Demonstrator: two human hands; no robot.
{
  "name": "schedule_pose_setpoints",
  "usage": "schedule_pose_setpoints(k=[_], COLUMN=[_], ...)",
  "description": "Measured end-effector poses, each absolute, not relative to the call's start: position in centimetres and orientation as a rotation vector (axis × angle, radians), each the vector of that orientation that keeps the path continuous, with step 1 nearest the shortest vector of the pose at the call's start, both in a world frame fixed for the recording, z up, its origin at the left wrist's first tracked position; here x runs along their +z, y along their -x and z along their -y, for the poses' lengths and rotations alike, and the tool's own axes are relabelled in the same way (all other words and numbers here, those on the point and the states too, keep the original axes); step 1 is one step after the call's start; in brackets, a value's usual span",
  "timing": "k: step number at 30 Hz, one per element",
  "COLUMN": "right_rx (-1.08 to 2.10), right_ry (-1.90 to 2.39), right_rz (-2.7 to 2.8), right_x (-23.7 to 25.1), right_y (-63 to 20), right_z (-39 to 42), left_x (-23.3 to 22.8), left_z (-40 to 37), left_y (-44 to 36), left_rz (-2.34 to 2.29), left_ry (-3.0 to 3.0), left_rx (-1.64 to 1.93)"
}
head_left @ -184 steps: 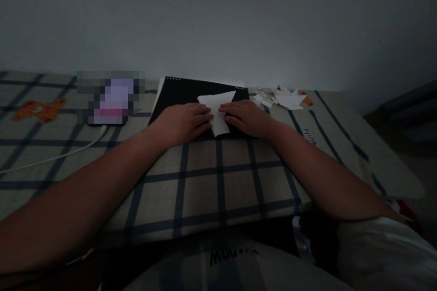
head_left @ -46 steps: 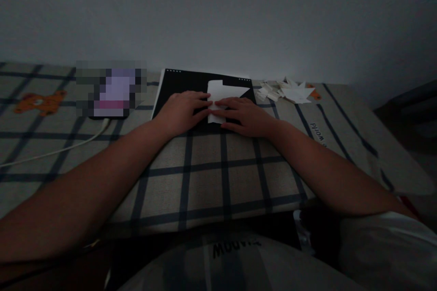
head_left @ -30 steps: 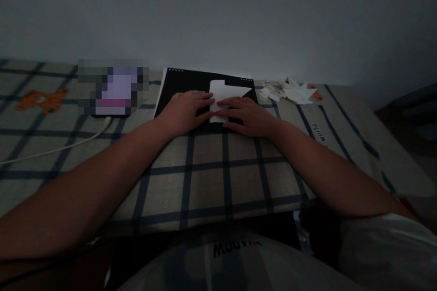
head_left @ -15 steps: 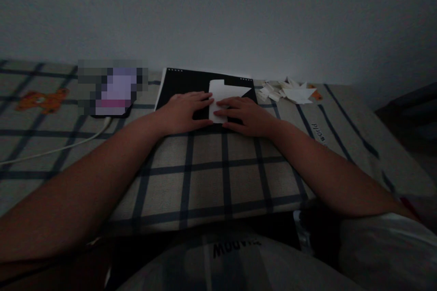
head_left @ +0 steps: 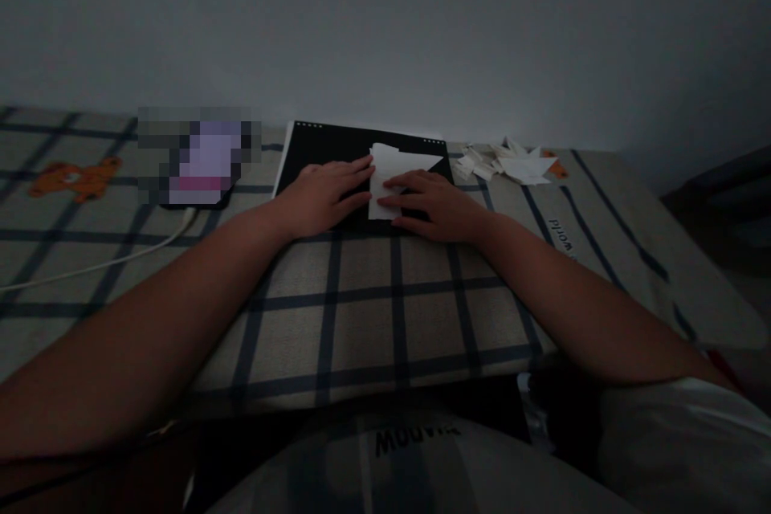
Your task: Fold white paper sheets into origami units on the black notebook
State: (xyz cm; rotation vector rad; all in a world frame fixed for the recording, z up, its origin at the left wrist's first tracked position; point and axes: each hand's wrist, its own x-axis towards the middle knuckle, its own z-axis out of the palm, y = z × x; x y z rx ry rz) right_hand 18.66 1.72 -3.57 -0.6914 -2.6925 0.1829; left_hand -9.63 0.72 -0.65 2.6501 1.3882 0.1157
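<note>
A folded piece of white paper (head_left: 386, 165) lies on a black notebook (head_left: 337, 143), with a pointed flap reaching out to the right. My left hand (head_left: 328, 193) rests on the notebook with its fingers stretched out, and the fingertips meet the left edge of the paper. On the paper's right part lies my right hand (head_left: 430, 205), palm down, its fingers spread across the white surface. Part of the paper is hidden under the right hand's fingers.
A phone (head_left: 208, 165), its screen blurred, stands at the left with a white cable (head_left: 120, 259) plugged in. Folded white paper pieces (head_left: 506, 162) are heaped at the right. An orange figure (head_left: 75, 179) shows on the checked tablecloth (head_left: 367, 321). The wall rises behind.
The left edge and top of the paper have shifted slightly, and the top looks lower. My left thumb has moved up a little; the right hand has hardly moved.
</note>
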Motion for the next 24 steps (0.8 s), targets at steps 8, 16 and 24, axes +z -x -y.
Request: schedule_pose_setpoints(k=[8, 16, 24], right_rx=[0.241, 0.292, 0.352], right_ry=[0.684, 0.677, 0.654], right_rz=[2.688, 2.652, 2.602], right_x=[-3.42, -3.77, -4.00], right_y=[-18.74, -18.77, -18.81], right_z=[-1.71, -2.13, -2.58], left_x=[-1.09, -1.02, -1.28], left_z=[-0.22, -0.10, -0.54], left_y=[9.40, 9.12, 9.01], left_rz=[-1.394, -1.401, -1.384], left_ry=[-2.712, -2.720, -2.710], left_rx=[0.119, 0.063, 0.117])
